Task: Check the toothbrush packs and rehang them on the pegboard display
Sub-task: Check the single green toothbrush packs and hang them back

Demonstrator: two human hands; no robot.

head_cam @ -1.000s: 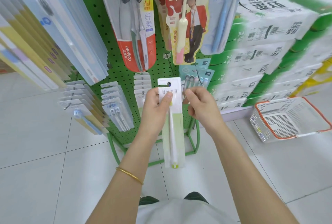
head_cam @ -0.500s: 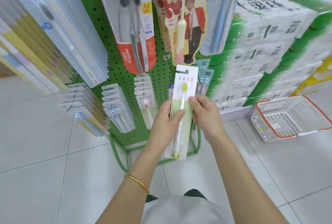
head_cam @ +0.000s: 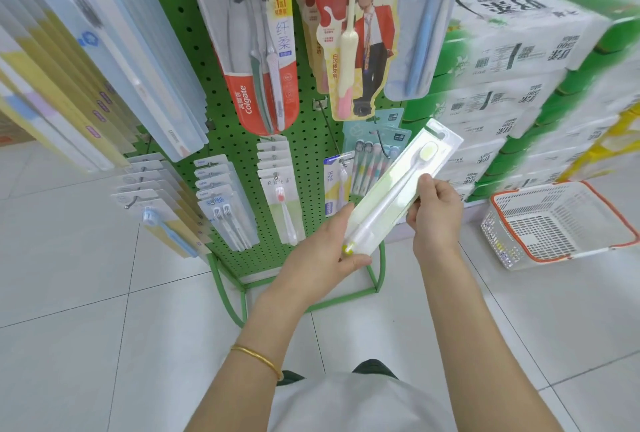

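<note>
Grips: left hand pinching handle end, right hand clasping mid-edge of flat pale-green plastic toothbrush pack. Pack tilting toward 1 o'clock, face up for inspection, clear of green perforated pegboard at 10 o'clock.

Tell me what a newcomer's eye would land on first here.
First, the pale green toothbrush pack at centre, tilted diagonally, its lower end gripped by the left hand and its right edge pinched by the right hand. Behind it stands the bright green pegboard, with a red Colgate pack hanging high up. A white basket with an orange rim sits on the floor at right.
</note>
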